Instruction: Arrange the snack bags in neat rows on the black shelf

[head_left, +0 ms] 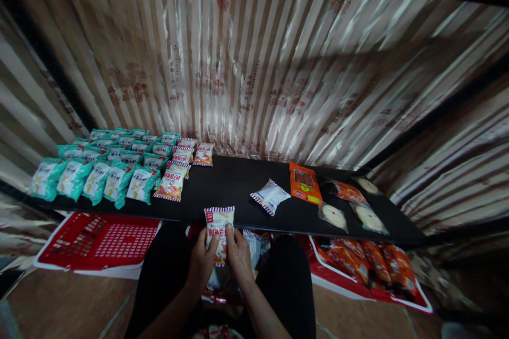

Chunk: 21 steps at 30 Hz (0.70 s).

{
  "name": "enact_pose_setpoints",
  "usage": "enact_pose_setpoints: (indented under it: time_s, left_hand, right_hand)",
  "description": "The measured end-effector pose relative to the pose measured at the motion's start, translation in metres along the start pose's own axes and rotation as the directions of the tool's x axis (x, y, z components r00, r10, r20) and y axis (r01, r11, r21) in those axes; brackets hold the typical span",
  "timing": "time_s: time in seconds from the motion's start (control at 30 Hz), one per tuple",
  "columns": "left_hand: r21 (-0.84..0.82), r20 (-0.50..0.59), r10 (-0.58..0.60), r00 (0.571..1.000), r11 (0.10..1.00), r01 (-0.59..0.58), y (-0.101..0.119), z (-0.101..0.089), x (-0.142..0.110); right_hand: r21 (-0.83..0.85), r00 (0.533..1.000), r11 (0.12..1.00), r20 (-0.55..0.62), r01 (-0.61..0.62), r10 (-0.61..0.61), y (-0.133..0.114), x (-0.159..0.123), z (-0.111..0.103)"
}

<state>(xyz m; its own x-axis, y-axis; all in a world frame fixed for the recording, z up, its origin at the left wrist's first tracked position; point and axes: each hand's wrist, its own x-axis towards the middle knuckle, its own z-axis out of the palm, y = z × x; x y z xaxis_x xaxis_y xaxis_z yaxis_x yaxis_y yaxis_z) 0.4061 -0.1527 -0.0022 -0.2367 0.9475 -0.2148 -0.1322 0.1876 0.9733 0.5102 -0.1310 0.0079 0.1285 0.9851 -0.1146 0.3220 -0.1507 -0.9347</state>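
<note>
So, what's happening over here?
A seated person holds a small snack packet with both the left hand and the right hand, just in front of a black shelf. Teal packets stand in rows at its left, and a lone pale packet lies near the orange pouch.

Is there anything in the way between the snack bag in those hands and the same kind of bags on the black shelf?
No, nothing I can see. The left hand and right hand hold the snack bag by the front edge of the black shelf. Only bare shelf shows towards the nearest matching bag.
</note>
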Motion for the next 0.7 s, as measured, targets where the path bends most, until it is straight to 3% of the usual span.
enact_pose_setpoints:
  time_s: [0.23, 0.43, 0.53, 0.7]
  left_hand:
    - [0.018, 0.009, 0.002, 1.000, 1.000, -0.002, 0.015, -0.005, 0.007]
    - [0.057, -0.021, 0.029, 0.999, 0.998, -0.028, 0.020, -0.010, 0.018]
    - [0.048, -0.008, 0.026, 1.000, 0.999, -0.026, 0.016, -0.013, 0.027]
    - [-0.058, 0.106, -0.012, 0.994, 0.998, 0.018, 0.018, -0.017, 0.034]
  right_hand:
    - [0.148, 0.987, 0.989, 0.157, -0.006, -0.018, -0.002, 0.002, -0.001]
    - [0.370, 0.935, 0.925, 0.352, -0.091, -0.049, -0.012, 0.001, -0.009]
    - [0.368, 0.921, 0.925, 0.385, -0.094, -0.060, -0.014, 0.002, -0.012]
    - [0.358, 0.943, 0.931, 0.330, -0.077, -0.048, -0.016, 0.004, -0.007]
